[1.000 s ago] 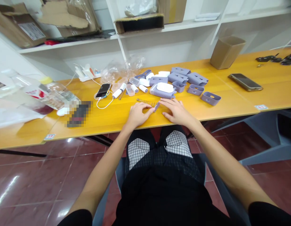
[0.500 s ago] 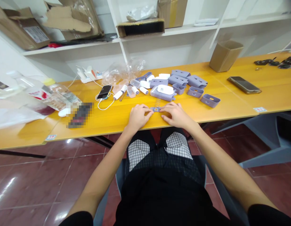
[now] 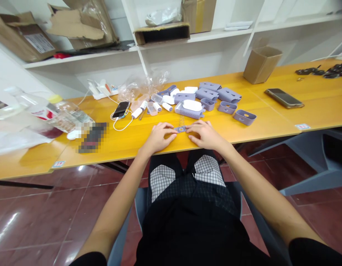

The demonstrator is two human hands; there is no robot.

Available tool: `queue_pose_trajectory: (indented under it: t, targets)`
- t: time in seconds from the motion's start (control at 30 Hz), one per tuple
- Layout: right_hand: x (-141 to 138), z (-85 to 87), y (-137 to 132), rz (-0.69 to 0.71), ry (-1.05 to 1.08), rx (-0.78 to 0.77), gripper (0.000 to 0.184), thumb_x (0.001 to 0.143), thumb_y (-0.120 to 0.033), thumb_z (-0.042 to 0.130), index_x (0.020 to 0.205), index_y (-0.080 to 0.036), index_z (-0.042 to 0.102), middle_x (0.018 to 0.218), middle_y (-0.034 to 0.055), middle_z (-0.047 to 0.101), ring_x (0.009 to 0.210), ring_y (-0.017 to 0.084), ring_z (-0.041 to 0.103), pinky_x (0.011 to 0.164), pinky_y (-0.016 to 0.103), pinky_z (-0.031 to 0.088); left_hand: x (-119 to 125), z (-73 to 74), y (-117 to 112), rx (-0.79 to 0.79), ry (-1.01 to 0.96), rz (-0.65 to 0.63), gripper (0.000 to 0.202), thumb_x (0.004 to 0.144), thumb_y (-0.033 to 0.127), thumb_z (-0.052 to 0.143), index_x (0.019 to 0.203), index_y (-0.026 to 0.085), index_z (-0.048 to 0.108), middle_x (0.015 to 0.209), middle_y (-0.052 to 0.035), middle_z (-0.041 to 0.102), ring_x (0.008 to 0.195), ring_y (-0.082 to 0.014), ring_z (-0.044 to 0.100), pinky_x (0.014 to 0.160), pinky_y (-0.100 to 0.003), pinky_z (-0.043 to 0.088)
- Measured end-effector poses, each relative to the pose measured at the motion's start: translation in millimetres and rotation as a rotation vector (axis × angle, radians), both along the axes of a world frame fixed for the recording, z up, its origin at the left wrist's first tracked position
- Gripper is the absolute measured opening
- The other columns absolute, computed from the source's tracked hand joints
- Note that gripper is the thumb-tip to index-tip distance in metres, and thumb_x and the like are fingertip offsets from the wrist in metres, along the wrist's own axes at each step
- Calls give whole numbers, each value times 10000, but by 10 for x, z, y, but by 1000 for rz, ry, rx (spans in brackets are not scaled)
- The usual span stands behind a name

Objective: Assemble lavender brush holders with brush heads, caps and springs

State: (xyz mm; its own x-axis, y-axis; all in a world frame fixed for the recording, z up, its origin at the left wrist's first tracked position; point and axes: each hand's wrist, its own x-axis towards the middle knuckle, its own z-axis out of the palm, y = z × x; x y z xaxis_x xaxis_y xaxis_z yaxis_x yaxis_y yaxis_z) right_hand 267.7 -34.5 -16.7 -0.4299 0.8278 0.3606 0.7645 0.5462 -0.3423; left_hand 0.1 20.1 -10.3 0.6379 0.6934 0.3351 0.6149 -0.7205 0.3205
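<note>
A small flat blue-grey plate with a ring in its middle (image 3: 181,129) lies at the table's near edge between my two hands. My left hand (image 3: 160,137) holds the plate's left end with the fingertips, its thumb a little apart below. At the right end, the fingers of my right hand (image 3: 203,133) press on the plate, the thumb likewise apart. Just beyond it is a faint, coiled, see-through piece (image 3: 182,120), too fine to name. Farther back sits a perforated purple case (image 3: 189,112) with a white oval part (image 3: 192,105) on top.
Several purple sleeves (image 3: 207,94) and short purple caps (image 3: 245,117) lie behind my right hand. White cylinders (image 3: 137,112), a charging phone (image 3: 121,109) and clear plastic bags are at back left. Bottles (image 3: 39,107) stand left; another phone (image 3: 284,98) and a cardboard box (image 3: 262,64) right.
The plate has tilted slightly, its ring showing more plainly, and the gap between my left thumb and forefinger looks wider. The whole view has shifted a little; the other things lie unchanged.
</note>
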Motion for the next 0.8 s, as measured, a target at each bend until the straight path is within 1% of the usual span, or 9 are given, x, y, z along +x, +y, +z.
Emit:
queue_pose_trajectory:
  t: [0.1,0.2,0.27,0.3,0.4,0.47,0.53,0.63,0.8]
  targets:
    - [4,-12,4,-8,-2,9,285,1031,-336,566,1200,-235,773,1443,92,728,1310,375,609,1057,597,424,4,-5,-3,-2,-31,-9,232,1023,354,631,1108,267,829,1309,-87,717,1255,-285,655,1156,-532,472]
    - [18,-42,25,-38,7,14,311,1011,-317,566,1228,-228,770,1491,119,687,1337,379,603,1086,609,441,9,-3,16,-15,-108,8,256,1030,358,608,1122,224,807,1265,-96,746,1230,-269,686,1157,-483,501]
    - [24,-62,41,-71,8,12,361,998,-298,554,1286,-198,748,1496,138,678,1351,372,604,1121,601,452,11,-5,32,-14,-145,76,297,1043,345,566,1190,200,780,1283,-105,756,1242,-262,693,1178,-457,498]
    - [24,-70,47,-86,1,8,391,996,-296,544,1318,-179,732,1501,147,672,1364,367,603,1142,592,455,12,-7,36,-11,-141,126,327,1052,341,540,1240,190,761,1326,-113,749,1273,-265,685,1194,-458,488]
    - [11,-81,53,-121,-57,-2,497,1007,-317,500,1430,-113,666,1564,176,620,1451,357,561,1215,560,434,29,-9,26,-17,-23,257,447,1084,371,456,1410,159,677,1518,-151,656,1442,-305,587,1252,-521,423]
    - [-3,-87,49,-144,-114,-12,584,1026,-347,464,1517,-55,588,1628,208,550,1525,356,502,1268,541,390,51,-1,1,-42,100,303,521,1104,406,397,1500,141,608,1633,-171,546,1555,-332,470,1292,-588,346]
    - [-17,-95,46,-165,-176,-34,654,1048,-385,422,1579,-14,509,1674,231,482,1575,361,443,1308,541,336,79,13,-26,-74,204,335,570,1115,422,346,1565,133,543,1708,-175,439,1626,-342,359,1317,-645,263]
    - [-34,-106,48,-182,-250,-79,691,1072,-423,353,1625,-21,448,1717,221,411,1618,360,374,1338,574,270,111,34,-50,-117,299,350,603,1121,427,295,1630,148,461,1759,-151,338,1664,-331,278,1330,-679,197]
    - [-58,-88,61,-190,-309,-136,712,1078,-450,302,1663,-53,390,1756,197,335,1655,341,295,1351,587,228,121,62,-56,-141,358,334,628,1123,434,254,1673,164,391,1785,-130,274,1677,-312,244,1343,-672,167]
